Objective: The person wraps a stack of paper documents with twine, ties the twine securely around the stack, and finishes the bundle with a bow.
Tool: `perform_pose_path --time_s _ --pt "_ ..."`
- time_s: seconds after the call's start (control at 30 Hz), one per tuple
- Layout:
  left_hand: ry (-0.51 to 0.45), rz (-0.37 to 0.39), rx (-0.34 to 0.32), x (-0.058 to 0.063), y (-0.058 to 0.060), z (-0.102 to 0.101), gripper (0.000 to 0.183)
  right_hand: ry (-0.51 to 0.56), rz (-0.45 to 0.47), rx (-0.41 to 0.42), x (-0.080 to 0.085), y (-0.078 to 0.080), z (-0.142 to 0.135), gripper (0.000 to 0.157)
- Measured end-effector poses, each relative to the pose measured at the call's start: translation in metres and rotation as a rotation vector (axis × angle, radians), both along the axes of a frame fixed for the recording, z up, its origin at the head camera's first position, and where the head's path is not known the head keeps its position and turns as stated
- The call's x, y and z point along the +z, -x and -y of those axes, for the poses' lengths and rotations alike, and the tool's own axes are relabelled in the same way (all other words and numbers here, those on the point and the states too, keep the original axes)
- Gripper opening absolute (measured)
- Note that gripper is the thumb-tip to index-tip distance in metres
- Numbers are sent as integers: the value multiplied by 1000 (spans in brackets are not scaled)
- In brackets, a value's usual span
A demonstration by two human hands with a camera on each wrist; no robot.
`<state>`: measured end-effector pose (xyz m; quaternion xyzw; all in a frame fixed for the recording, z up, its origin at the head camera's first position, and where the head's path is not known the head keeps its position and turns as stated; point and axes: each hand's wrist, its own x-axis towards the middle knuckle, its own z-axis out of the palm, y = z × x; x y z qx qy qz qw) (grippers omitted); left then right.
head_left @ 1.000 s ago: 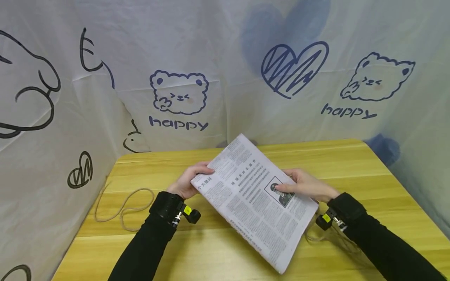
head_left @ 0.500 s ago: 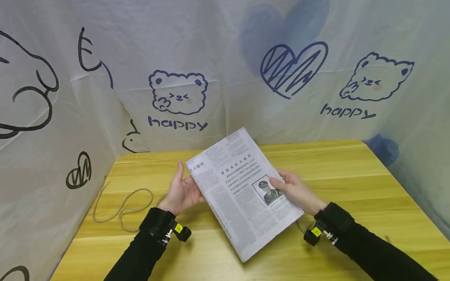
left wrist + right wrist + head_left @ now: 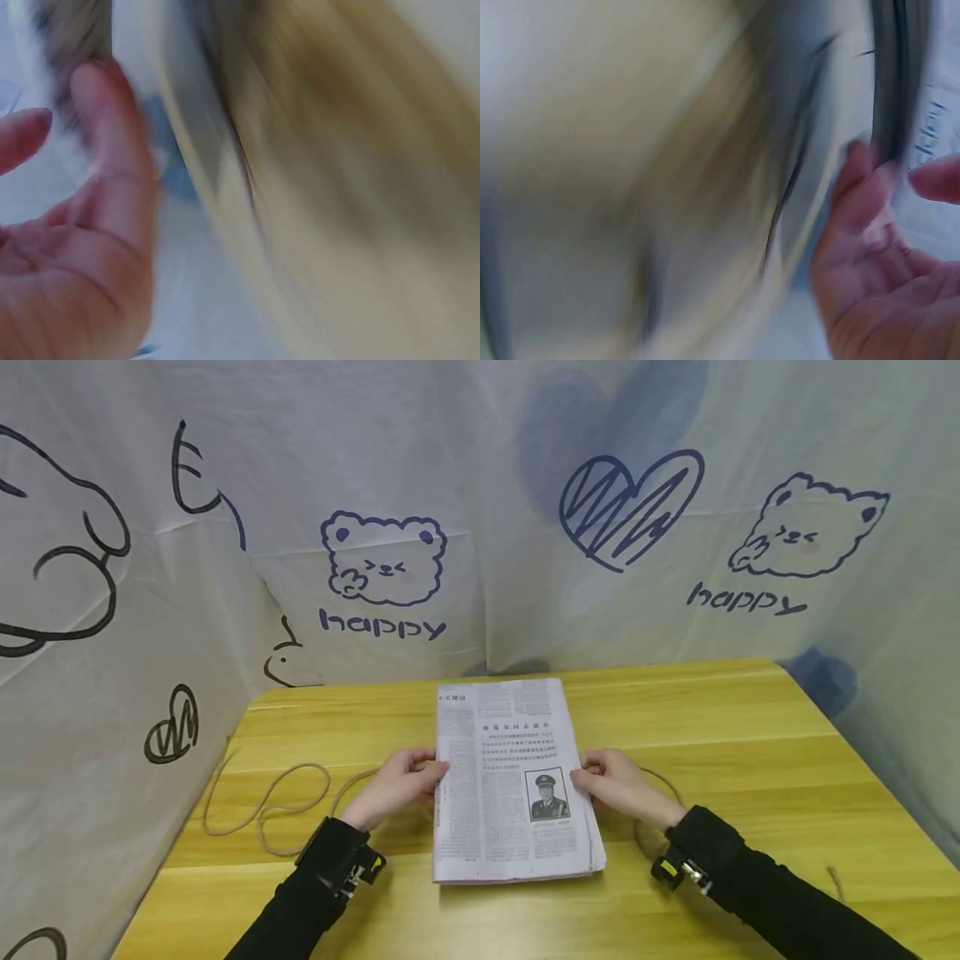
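Closest in, the left sleeve and the right sleeve are seen, both black. Around each cuff a black strap is worn, and to each strap a small black camera with a yellow patch is fixed.

By the left hand the newspaper is gripped at its left edge: the thumb is laid on the front page, while the other fingers are curled at the edge and partly hidden. By the right hand the opposite edge is pinched in the same way, the thumb set just beside the framed photo of a uniformed figure. The newspaper is folded thick and held squarely between the two hands, above the middle of the table; whether its lower edge is touched to the wood cannot be told. In both wrist views the table is badly blurred.

On the wood, to the left of the newspaper, a thin cord is spread in loose loops. On the right, another length of cord is partly covered by the right wrist.

Behind the table a pale cloth is hung, on which two bear faces, a scribbled heart and the word "happy", written twice, are drawn in blue.
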<state>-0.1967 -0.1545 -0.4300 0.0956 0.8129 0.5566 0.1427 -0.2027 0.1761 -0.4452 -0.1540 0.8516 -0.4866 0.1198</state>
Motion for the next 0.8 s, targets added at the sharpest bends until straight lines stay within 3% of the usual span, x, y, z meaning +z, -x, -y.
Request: perform_pose_path --time_s 0.1,0.17,0.3,0.47,0.63,0.8 --pt "316 -184 52 -2 -3 1 35 -259 -237 -45 -4 4 -9 16" --pt "497 -276 72 -5 -4 1 33 -360 -334 -36 -7 7 -13 22" --pt "677 -368 -9 -17 -2 -1 34 -488 -415 73 -16 13 -13 40" --pt "782 -420 -61 -28 2 -3 31 -577 -455 148 -22 17 -8 35" --pt "828 -486 -47 -31 1 -8 16 -562 -508 197 -24 20 -7 13" --pt "831 -525 -41 -36 1 -19 8 -535 -503 232 -25 22 -7 8"
